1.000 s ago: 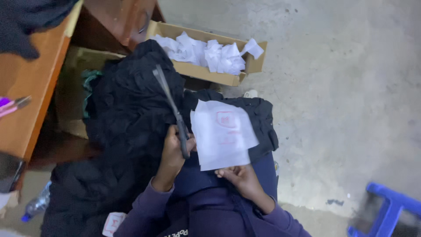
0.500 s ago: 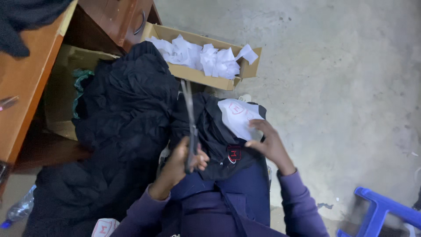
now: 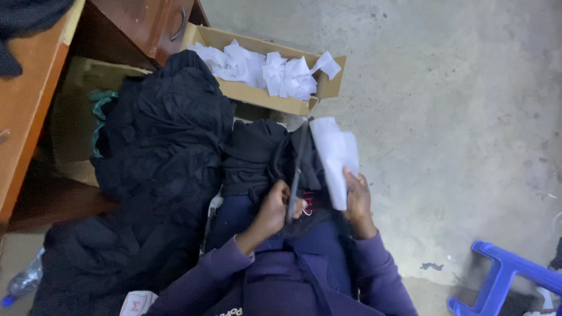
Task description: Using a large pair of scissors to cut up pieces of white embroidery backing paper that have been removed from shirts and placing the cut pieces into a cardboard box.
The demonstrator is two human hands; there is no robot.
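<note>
My left hand point(image 3: 274, 206) grips the handles of long dark scissors point(image 3: 295, 169), whose blades point up and away over a folded black garment point(image 3: 260, 153) on my lap. My right hand point(image 3: 357, 198) holds a white sheet of paper point(image 3: 335, 153) by its lower edge, turned nearly edge-on and standing just right of the blades. Whether the blades touch the paper I cannot tell. Both arms wear purple sleeves.
A cardboard box point(image 3: 257, 93) full of white paper scraps sits on the concrete floor ahead. A large heap of black cloth point(image 3: 158, 175) lies at my left, against a wooden desk point(image 3: 29, 111) and an open carton point(image 3: 76, 117). A blue plastic stool point(image 3: 497, 281) stands at the lower right.
The scissors swung from leaning left to nearly upright and shifted right. My right hand carried the paper from my lap up to the right and turned it almost edge-on.
</note>
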